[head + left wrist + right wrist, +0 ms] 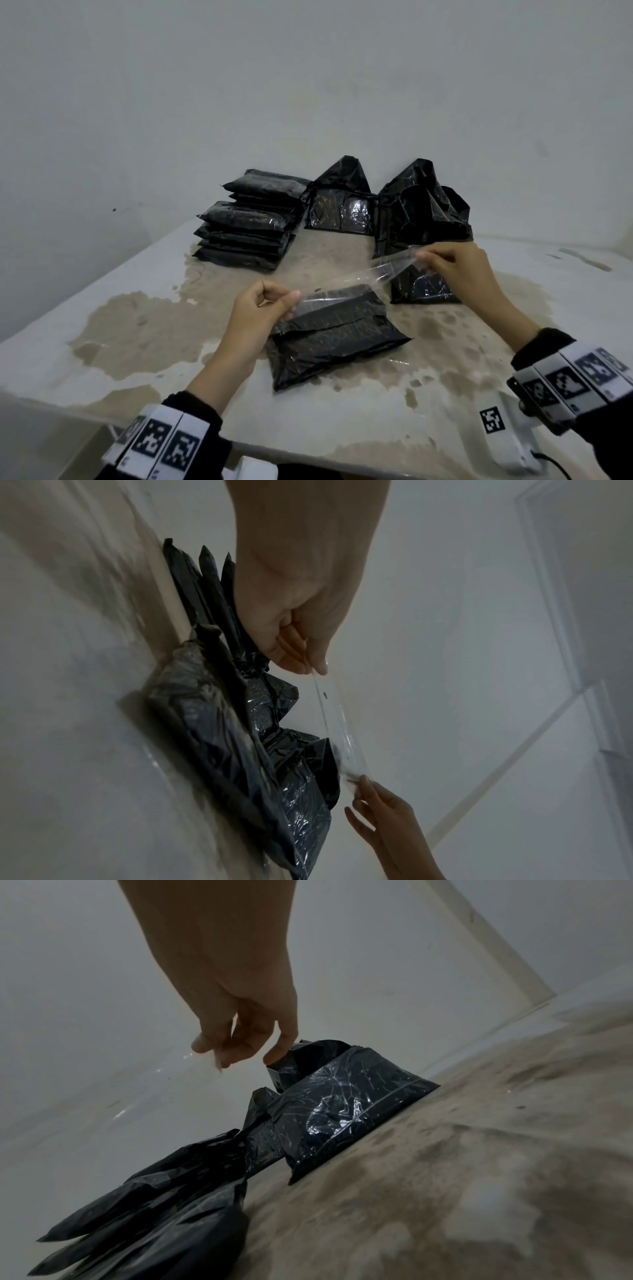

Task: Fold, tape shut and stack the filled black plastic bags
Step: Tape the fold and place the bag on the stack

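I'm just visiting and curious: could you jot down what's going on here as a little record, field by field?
Left hand: pinches one end of the clear tape strip
Right hand: pinches the other end
Tape: stretched above the folded black bag, not yet stuck down
Finished stack: far left on the table
Open bags: upright, far right
Table surface: stained brown

Left hand (263, 305) and right hand (455, 270) raised (fingertips pinched).
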